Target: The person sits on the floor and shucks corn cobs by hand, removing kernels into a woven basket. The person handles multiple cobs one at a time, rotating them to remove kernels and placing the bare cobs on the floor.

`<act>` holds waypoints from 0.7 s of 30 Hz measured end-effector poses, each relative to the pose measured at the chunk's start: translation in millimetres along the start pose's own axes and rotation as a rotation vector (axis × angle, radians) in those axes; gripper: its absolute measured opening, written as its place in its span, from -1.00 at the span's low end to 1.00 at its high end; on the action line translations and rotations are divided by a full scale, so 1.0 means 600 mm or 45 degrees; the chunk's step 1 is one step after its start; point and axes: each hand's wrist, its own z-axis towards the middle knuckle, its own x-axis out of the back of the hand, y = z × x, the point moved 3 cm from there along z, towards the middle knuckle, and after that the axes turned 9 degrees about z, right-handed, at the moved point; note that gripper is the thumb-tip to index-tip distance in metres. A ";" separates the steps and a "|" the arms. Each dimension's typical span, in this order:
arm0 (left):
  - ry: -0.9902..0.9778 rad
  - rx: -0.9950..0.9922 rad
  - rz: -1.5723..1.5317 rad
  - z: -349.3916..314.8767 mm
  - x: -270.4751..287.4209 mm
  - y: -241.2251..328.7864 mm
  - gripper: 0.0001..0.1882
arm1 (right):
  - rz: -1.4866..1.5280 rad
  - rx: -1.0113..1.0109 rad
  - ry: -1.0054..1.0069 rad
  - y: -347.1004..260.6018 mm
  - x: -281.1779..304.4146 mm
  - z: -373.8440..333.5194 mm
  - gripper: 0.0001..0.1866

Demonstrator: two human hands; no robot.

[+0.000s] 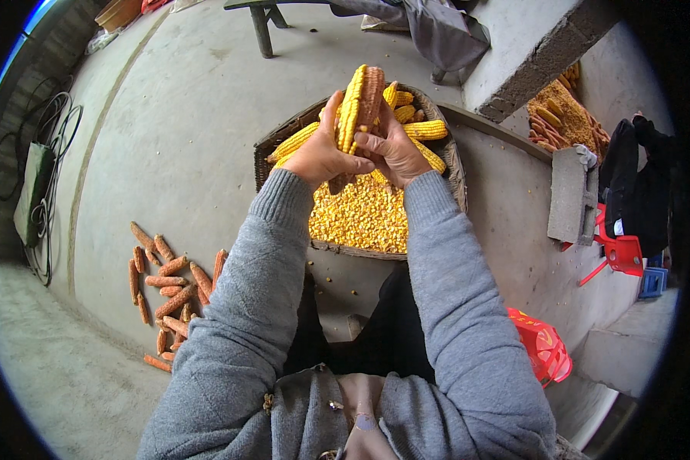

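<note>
My left hand (pixel 318 157) is closed around a yellow ear of corn (pixel 350 107), held upright above a woven basket (pixel 458 172). Pressed against the ear's right side is a reddish, bare corncob (pixel 372 96), gripped by my right hand (pixel 402 157). The fingers of both hands meet near the lower ends, where the lower part of the cobs is partly hidden. Loose yellow kernels (pixel 358 218) fill the near part of the basket. More whole ears (pixel 425 130) lie in its far part, some hidden behind my hands.
Stripped cobs (pixel 173 291) lie piled on the floor at the left. Black cables (pixel 50 176) hang at the left wall. On the right are a concrete block (pixel 571 195), a red plastic chair (pixel 623 249), dark clothing (pixel 625 172), a red bag (pixel 540 345) and a kernel heap (pixel 563 115).
</note>
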 end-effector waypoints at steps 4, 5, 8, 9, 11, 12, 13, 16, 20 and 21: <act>0.038 -0.144 0.183 0.005 0.004 -0.008 0.20 | -0.108 0.090 0.023 0.004 -0.003 0.008 -0.08; 0.037 -0.195 0.208 0.007 0.008 -0.010 0.21 | -0.094 0.071 0.012 0.004 -0.006 0.008 -0.08; 0.019 -0.242 0.186 0.009 0.010 -0.010 0.21 | -0.030 0.017 -0.030 0.000 -0.008 0.001 -0.08; 0.005 -0.195 0.119 0.009 0.008 -0.009 0.21 | -0.007 0.004 -0.045 -0.003 -0.007 -0.001 -0.09; -0.016 -0.137 0.017 0.008 0.004 -0.005 0.21 | 0.012 -0.004 -0.053 -0.003 -0.001 -0.002 -0.11; -0.017 -0.127 -0.016 0.005 0.004 -0.002 0.21 | 0.023 -0.010 -0.063 -0.002 -0.002 -0.001 -0.11; -0.018 -0.118 -0.048 0.003 0.004 0.000 0.20 | 0.019 -0.005 -0.021 -0.001 -0.003 0.000 -0.12; 0.092 -0.317 0.357 0.013 0.005 -0.002 0.20 | -0.027 0.010 0.055 0.002 -0.009 0.001 -0.14; -0.052 -0.195 -0.070 0.005 0.007 0.000 0.17 | -0.072 0.025 0.003 -0.001 -0.013 -0.002 -0.15; -0.057 -0.179 -0.100 0.005 0.006 -0.001 0.17 | -0.065 0.008 -0.003 -0.001 -0.010 -0.002 -0.14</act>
